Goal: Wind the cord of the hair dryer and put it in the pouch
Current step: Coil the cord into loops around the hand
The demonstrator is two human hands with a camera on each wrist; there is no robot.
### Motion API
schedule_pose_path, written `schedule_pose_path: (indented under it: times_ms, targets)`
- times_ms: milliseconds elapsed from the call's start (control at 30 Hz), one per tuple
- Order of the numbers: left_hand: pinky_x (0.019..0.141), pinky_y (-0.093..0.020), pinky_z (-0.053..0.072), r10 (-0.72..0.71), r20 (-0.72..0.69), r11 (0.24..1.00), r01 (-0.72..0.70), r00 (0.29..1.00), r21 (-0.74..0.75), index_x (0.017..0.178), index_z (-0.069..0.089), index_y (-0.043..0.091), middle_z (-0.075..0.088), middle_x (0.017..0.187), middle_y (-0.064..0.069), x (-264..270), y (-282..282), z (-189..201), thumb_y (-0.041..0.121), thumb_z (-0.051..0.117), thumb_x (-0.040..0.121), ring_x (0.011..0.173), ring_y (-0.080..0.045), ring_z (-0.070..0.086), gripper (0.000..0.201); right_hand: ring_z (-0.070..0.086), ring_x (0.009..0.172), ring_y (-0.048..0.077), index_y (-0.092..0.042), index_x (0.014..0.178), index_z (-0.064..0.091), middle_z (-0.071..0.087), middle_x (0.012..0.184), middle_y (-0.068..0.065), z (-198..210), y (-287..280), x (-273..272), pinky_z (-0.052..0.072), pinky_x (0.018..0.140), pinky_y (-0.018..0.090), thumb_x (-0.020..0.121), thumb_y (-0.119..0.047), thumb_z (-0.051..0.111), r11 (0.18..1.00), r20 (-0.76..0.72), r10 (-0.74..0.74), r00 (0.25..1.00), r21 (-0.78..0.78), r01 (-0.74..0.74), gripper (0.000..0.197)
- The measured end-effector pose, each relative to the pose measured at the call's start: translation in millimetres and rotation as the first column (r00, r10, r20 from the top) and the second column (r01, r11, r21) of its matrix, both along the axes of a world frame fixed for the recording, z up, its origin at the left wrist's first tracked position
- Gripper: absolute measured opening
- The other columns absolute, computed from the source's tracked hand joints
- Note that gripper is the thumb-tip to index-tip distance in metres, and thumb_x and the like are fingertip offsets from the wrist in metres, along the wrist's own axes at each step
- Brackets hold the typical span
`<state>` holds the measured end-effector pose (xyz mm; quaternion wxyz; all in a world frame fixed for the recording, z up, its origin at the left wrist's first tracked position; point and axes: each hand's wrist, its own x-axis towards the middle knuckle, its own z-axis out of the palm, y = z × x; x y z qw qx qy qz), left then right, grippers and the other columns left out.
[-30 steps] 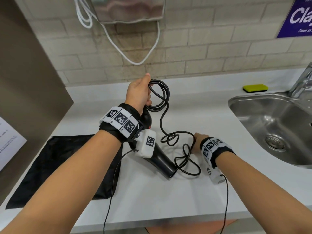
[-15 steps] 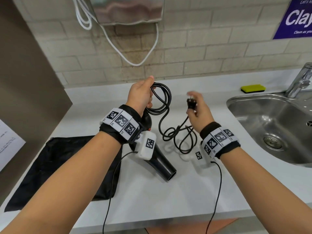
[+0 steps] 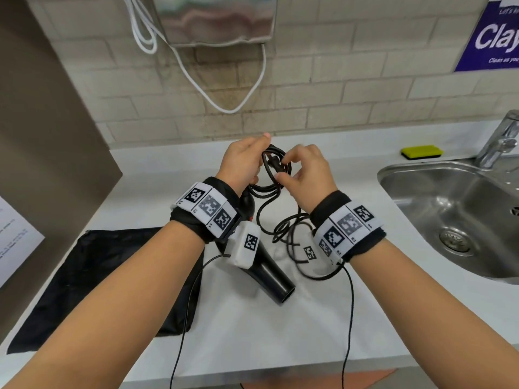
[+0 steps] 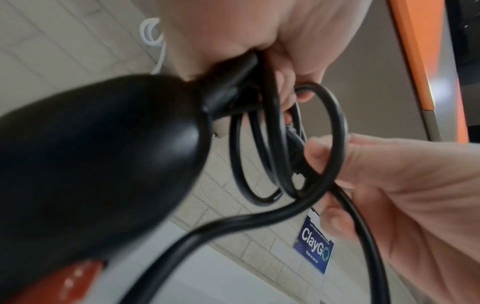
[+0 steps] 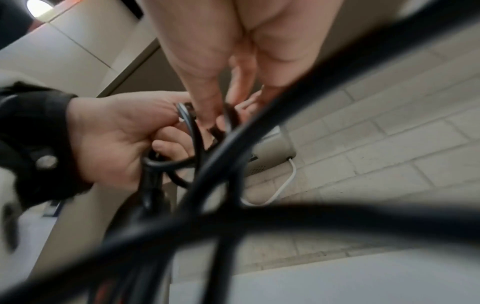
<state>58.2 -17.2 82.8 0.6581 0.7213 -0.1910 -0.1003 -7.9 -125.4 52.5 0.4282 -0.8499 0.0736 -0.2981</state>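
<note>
A black hair dryer [image 3: 269,276] hangs nozzle-down over the white counter, its handle end held up by my left hand [image 3: 243,161]. That hand grips the handle's cord stub and several wound loops of black cord [image 3: 273,175]. In the left wrist view the dryer body [image 4: 98,156] fills the left, with a red switch low down. My right hand [image 3: 302,169] pinches the black plug [image 3: 276,164] at the loops, seen as plug [image 4: 298,156] between its fingers. Loose cord [image 3: 286,231] hangs tangled below my right wrist. The black pouch [image 3: 92,279] lies flat at the left.
A steel sink [image 3: 455,211] with a tap [image 3: 502,141] lies to the right, a yellow sponge [image 3: 421,152] behind it. A metal wall dispenser [image 3: 219,21] with a white cable [image 3: 224,105] hangs above. A brown panel [image 3: 42,136] stands at the left.
My right hand picked the plug up off the counter, lifted it, and carried it left to the loops in my left hand. The loose cord rose with it.
</note>
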Motion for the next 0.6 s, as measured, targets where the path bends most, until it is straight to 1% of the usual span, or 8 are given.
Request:
schedule_pose_path:
  times_ms: [67, 167, 267, 333, 433, 500, 533, 600]
  targets:
    - [0.038, -0.019, 0.022, -0.026, 0.013, 1.000, 0.026, 1.000, 0.013, 0.061, 0.043, 0.018, 0.030, 0.047, 0.007, 0, 2, 0, 0.031, 0.050, 0.095, 0.036, -0.006, 0.025, 0.037, 0.046, 0.081, 0.019, -0.015, 0.099, 0.041, 0.040, 0.101, 0.002, 4, 3, 5, 0.041, 0.073, 0.028, 0.073, -0.012, 0.073, 0.995, -0.010, -0.056, 0.998, 0.080, 0.056, 0.042]
    - [0.036, -0.019, 0.028, -0.068, 0.022, 0.997, 0.067, 0.997, 0.022, 0.064, 0.047, 0.016, 0.030, 0.048, 0.005, 0, 6, 1, 0.029, 0.049, 0.096, 0.035, -0.007, 0.027, 0.035, 0.049, 0.092, 0.019, -0.012, 0.117, 0.038, 0.044, 0.106, 0.004, 11, 4, 14, 0.043, 0.075, 0.027, 0.072, -0.016, 0.074, 0.987, -0.128, -0.066, 0.990, 0.139, 0.083, 0.059]
    - [0.036, -0.019, 0.034, -0.120, 0.024, 0.992, 0.119, 0.992, 0.044, 0.067, 0.052, 0.013, 0.030, 0.048, 0.003, -1, 10, 1, 0.027, 0.049, 0.096, 0.036, -0.008, 0.028, 0.032, 0.055, 0.079, 0.019, -0.014, 0.131, 0.034, 0.054, 0.102, 0.007, 12, 4, 22, 0.046, 0.057, 0.024, 0.079, -0.019, 0.064, 0.991, -0.236, -0.021, 0.971, 0.123, 0.051, 0.060]
    - [0.034, -0.018, 0.030, -0.145, 0.015, 0.988, 0.144, 0.989, 0.049, 0.073, 0.053, 0.010, 0.030, 0.042, 0.007, 0, 11, 1, 0.026, 0.049, 0.096, 0.034, -0.007, 0.026, 0.029, 0.053, 0.069, 0.014, -0.020, 0.134, 0.039, 0.054, 0.094, 0.001, 11, 4, 27, 0.041, 0.049, 0.017, 0.085, -0.016, 0.054, 0.993, -0.296, 0.033, 0.955, 0.119, 0.003, 0.051]
    - [0.033, -0.017, 0.026, -0.145, 0.012, 0.989, 0.145, 0.989, 0.035, 0.081, 0.053, 0.006, 0.029, 0.039, 0.011, 1, 14, 1, 0.024, 0.047, 0.097, 0.033, -0.005, 0.024, 0.025, 0.045, 0.054, 0.011, -0.019, 0.110, 0.055, 0.052, 0.076, -0.002, 15, 0, 30, 0.038, 0.040, 0.015, 0.084, -0.004, 0.053, 0.976, -0.260, 0.171, 0.950, 0.175, -0.127, 0.030]
    - [0.033, -0.017, 0.024, -0.131, 0.021, 0.991, 0.130, 0.991, 0.019, 0.074, 0.052, 0.009, 0.028, 0.042, 0.008, 1, 16, 0, 0.023, 0.047, 0.097, 0.033, -0.006, 0.023, 0.028, 0.041, 0.055, 0.012, -0.018, 0.086, 0.050, 0.046, 0.070, 0.000, 18, -6, 27, 0.036, 0.042, 0.016, 0.081, 0.001, 0.058, 0.946, -0.219, 0.253, 0.942, 0.262, -0.194, 0.021]
    - [0.033, -0.017, 0.023, -0.122, 0.027, 0.992, 0.122, 0.992, 0.013, 0.072, 0.052, 0.010, 0.027, 0.044, 0.006, 1, 17, 0, 0.023, 0.048, 0.097, 0.033, -0.006, 0.023, 0.029, 0.039, 0.054, 0.012, -0.019, 0.079, 0.045, 0.042, 0.067, 0.000, 18, -11, 25, 0.034, 0.043, 0.018, 0.081, 0.003, 0.057, 0.913, -0.203, 0.301, 0.932, 0.342, -0.221, 0.026]
    - [0.033, -0.016, 0.023, -0.101, 0.037, 0.995, 0.101, 0.994, 0.007, 0.069, 0.052, 0.011, 0.027, 0.046, 0.006, 1, 18, -1, 0.023, 0.048, 0.097, 0.032, -0.005, 0.023, 0.030, 0.035, 0.051, 0.013, -0.018, 0.075, 0.040, 0.038, 0.062, 0.000, 18, -19, 22, 0.027, 0.045, 0.021, 0.080, 0.006, 0.051, 0.764, -0.125, 0.416, 0.901, 0.586, -0.272, 0.027]
